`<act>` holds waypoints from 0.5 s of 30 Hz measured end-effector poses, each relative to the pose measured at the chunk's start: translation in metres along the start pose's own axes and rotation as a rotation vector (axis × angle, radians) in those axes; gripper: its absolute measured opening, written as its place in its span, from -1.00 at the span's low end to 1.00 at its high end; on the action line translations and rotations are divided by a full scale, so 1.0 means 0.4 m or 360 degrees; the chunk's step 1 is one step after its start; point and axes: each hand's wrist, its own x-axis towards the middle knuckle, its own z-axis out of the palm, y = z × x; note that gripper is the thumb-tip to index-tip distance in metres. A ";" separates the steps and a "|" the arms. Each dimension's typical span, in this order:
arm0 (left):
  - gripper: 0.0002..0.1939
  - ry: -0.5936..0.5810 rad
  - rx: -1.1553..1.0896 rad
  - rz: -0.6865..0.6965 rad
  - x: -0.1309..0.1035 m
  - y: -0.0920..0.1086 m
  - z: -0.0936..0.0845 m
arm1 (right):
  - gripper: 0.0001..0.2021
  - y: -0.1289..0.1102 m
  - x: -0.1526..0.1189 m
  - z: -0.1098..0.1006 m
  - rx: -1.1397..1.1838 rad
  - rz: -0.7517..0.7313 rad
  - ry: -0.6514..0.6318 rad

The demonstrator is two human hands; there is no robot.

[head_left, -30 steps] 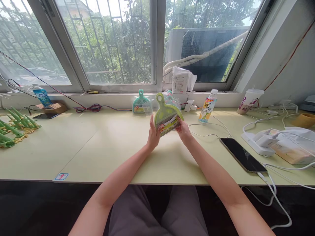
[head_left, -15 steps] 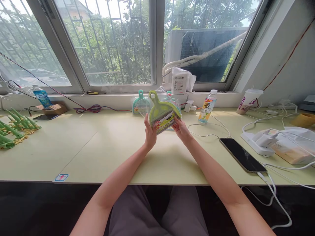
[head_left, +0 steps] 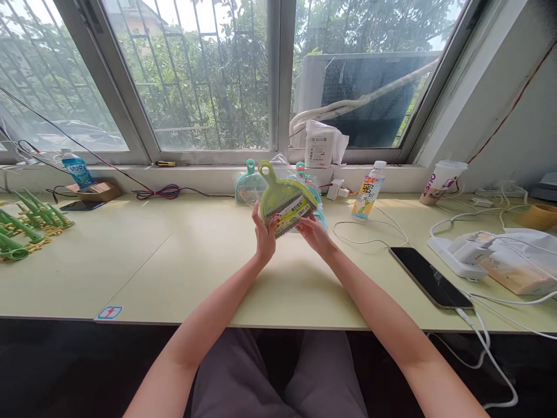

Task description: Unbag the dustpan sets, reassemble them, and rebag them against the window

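Observation:
A green dustpan (head_left: 278, 194) with a brush and a printed label (head_left: 289, 215) is held up over the table, its looped handle pointing up and left. My left hand (head_left: 264, 235) grips its lower left side, fingers behind and thumb in front. At the lower right edge, my right hand (head_left: 315, 232) holds it with bent fingers near the label's end. Behind it, a teal dustpan (head_left: 249, 184) in clear wrap leans at the wall, and more teal and red handles (head_left: 300, 167) show, partly hidden.
On the table (head_left: 143, 267) are a drink bottle (head_left: 368, 191), a phone (head_left: 430, 277) with a cable, a power strip (head_left: 456, 258) and a cup (head_left: 441, 183). Green plastic parts (head_left: 30, 223) and a blue-labelled bottle (head_left: 78, 169) are at the left.
The green dustpan has shifted slightly left in my hands, showing more of the teal item behind it. The view has moved a little.

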 end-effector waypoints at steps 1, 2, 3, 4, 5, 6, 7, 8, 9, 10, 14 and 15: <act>-0.31 -0.0002 0.0001 -0.0002 -0.001 -0.001 0.000 | -0.66 0.006 0.001 0.003 -0.0019 0.0006 0.0027; -0.31 -0.0011 0.0000 -0.0009 -0.002 -0.002 -0.001 | -0.66 0.012 0.003 0.005 -0.0033 0.0009 0.0065; -0.31 -0.0031 -0.0004 -0.0019 -0.003 -0.002 0.000 | -0.66 0.017 0.006 0.004 -0.0045 0.0007 0.0103; -0.30 -0.0059 -0.0009 -0.0031 -0.004 -0.003 0.000 | -0.67 0.020 0.009 0.003 -0.0054 -0.0001 0.0139; -0.29 -0.0089 -0.0016 -0.0043 -0.006 -0.003 0.001 | -0.69 0.021 0.011 0.000 -0.0061 -0.0013 0.0161; -0.29 -0.0110 -0.0023 -0.0055 -0.007 -0.002 0.002 | -0.70 0.019 0.012 -0.002 -0.0066 -0.0024 0.0168; -0.28 -0.0116 -0.0031 -0.0069 -0.007 -0.002 0.003 | -0.71 0.015 0.012 -0.004 -0.0071 -0.0029 0.0155; -0.28 -0.0106 -0.0041 -0.0082 -0.007 -0.003 0.004 | -0.72 0.008 0.010 -0.004 -0.0074 -0.0028 0.0125; -0.28 -0.0081 -0.0051 -0.0092 -0.005 -0.003 0.005 | -0.72 0.001 0.006 -0.002 -0.0074 -0.0021 0.0082; -0.28 -0.0049 -0.0058 -0.0096 -0.003 -0.004 0.005 | -0.71 -0.006 0.001 0.001 -0.0072 -0.0009 0.0034; -0.31 0.0043 -0.0038 -0.0069 0.004 -0.013 0.003 | -0.68 -0.019 -0.014 0.017 -0.0057 0.0029 -0.0105; -0.32 0.0048 -0.0026 -0.0069 0.004 -0.015 0.003 | -0.68 -0.015 -0.013 0.019 -0.0067 0.0027 -0.0101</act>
